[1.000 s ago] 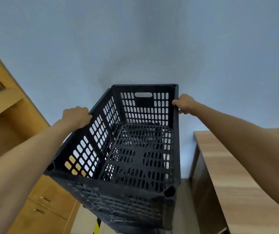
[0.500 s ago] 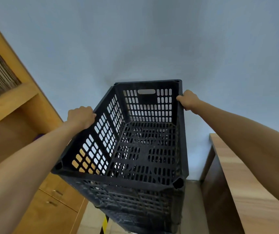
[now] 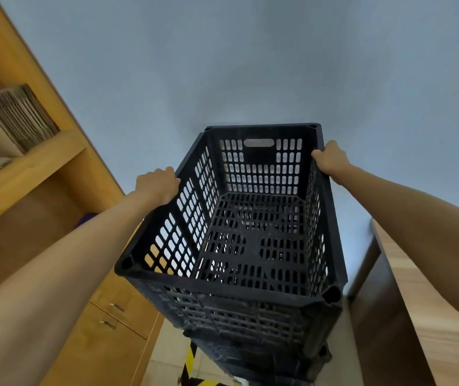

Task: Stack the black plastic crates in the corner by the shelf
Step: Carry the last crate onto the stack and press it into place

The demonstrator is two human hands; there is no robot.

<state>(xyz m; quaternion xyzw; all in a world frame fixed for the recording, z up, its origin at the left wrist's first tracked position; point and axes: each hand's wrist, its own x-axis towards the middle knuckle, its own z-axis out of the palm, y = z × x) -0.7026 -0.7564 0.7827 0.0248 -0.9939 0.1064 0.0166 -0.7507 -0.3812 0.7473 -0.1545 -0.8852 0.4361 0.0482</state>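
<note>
1. Nearest the camera, two bare forearms reach forward and down from the lower corners of the view, one along each long side of the top crate (image 3: pixel 253 235).
2. The left hand (image 3: pixel 157 186) has its fingers curled shut over the left long rim, about halfway along it. The right hand (image 3: pixel 331 160) has its fingers clamped on the right rim near the far corner.
3. The top crate is black plastic, rectangular and empty, with slotted walls, a perforated floor with diagonal ribs, and a handle cut-out high in the far end wall. Its near rim and outer face look scuffed and dusty.
4. Directly below it a lower crate (image 3: pixel 264 355) of the same kind shows, so a stack already exists. Judging by how closely the two line up, the top crate looks set on the stack or nearly so; whether it is fully seated cannot be told. Letting go remains, and any further crates are out of view.
5. The stack stands on a pale floor beside a strip of yellow-and-black tape (image 3: pixel 188 363), between the wooden shelf unit (image 3: pixel 28 162) with drawers on the left and a wooden table (image 3: pixel 431 316) on the right.
6. Farthest off, a plain grey-blue wall (image 3: pixel 250 65) closes the corner behind the stack.
</note>
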